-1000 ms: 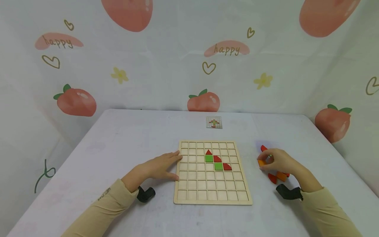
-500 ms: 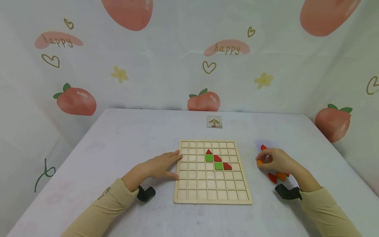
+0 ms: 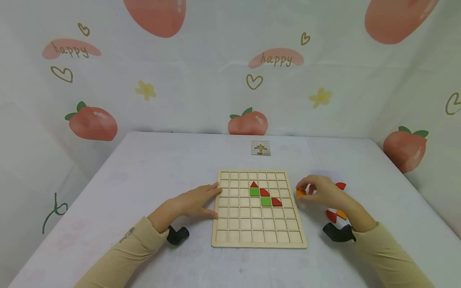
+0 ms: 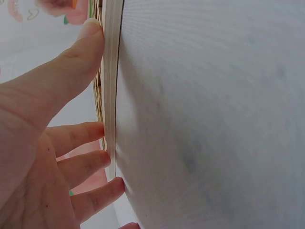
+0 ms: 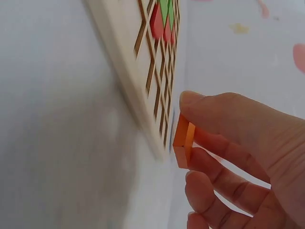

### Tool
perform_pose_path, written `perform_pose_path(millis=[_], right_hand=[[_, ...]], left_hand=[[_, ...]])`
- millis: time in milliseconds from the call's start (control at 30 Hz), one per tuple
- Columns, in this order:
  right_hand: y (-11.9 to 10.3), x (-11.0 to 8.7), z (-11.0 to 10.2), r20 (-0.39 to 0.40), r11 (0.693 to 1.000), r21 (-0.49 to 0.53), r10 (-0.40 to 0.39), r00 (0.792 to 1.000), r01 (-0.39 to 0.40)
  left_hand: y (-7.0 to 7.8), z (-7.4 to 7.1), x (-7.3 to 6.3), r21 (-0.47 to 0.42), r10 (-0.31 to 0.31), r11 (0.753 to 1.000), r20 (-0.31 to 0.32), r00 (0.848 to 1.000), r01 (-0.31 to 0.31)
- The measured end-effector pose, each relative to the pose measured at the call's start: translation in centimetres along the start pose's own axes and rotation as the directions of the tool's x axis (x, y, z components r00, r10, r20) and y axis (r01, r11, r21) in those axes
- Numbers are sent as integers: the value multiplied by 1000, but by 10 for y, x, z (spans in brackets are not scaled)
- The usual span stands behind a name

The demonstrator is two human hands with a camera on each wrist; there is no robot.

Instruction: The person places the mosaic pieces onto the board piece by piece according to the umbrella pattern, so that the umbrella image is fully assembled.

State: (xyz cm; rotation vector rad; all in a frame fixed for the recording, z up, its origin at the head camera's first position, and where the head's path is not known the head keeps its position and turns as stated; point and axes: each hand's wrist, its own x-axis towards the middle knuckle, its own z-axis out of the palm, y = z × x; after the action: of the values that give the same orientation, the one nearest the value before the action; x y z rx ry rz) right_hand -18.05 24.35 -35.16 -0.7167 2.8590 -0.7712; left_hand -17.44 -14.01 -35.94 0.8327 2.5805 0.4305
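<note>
My right hand (image 3: pixel 319 193) pinches an orange block (image 3: pixel 301 193) between thumb and fingers, just off the right edge of the wooden grid board (image 3: pixel 237 226). In the right wrist view the orange block (image 5: pixel 182 140) shows a flat face and an angled side; its full shape is partly covered by fingers. My left hand (image 3: pixel 191 201) rests with spread fingers against the board's left edge, the fingertips touching its rim in the left wrist view. Set in the grid are a red triangle (image 3: pixel 253 184), green squares (image 3: pixel 265 201) and red quarter-circles (image 3: pixel 276 202).
Loose pieces lie right of the board: a red one (image 3: pixel 340 186) behind my right hand, plus a red quarter-circle (image 3: pixel 331 216) and an orange piece (image 3: pixel 341 215) nearer. A small pattern card (image 3: pixel 261 148) lies beyond the board on the white table (image 3: pixel 173 160).
My right hand has moved left from among the loose pieces to beside the board, carrying the orange block. The left hand and the board have stayed where they were.
</note>
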Motion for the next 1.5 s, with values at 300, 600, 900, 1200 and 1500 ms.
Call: perform_pose_path(millis=[300, 600, 900, 1200, 1500], right_hand=[[-26, 16, 19, 51, 997, 70, -34, 998, 30], [-47, 29, 36, 43, 983, 85, -170, 985, 166], [-61, 41, 48, 50, 979, 41, -204, 978, 202], [-72, 50, 57, 62, 981, 2, -192, 979, 193], [-80, 54, 61, 63, 980, -13, -198, 978, 199]], left_hand=[[-3, 3, 1, 4, -15, 1000, 3, 1000, 15], [-3, 3, 1, -8, -28, 1000, 5, 1000, 28], [-2, 2, 0, -6, -30, 1000, 3, 1000, 30], [-2, 2, 0, -3, -15, 1000, 0, 1000, 15], [-3, 2, 0, 3, -10, 1000, -5, 1000, 10]])
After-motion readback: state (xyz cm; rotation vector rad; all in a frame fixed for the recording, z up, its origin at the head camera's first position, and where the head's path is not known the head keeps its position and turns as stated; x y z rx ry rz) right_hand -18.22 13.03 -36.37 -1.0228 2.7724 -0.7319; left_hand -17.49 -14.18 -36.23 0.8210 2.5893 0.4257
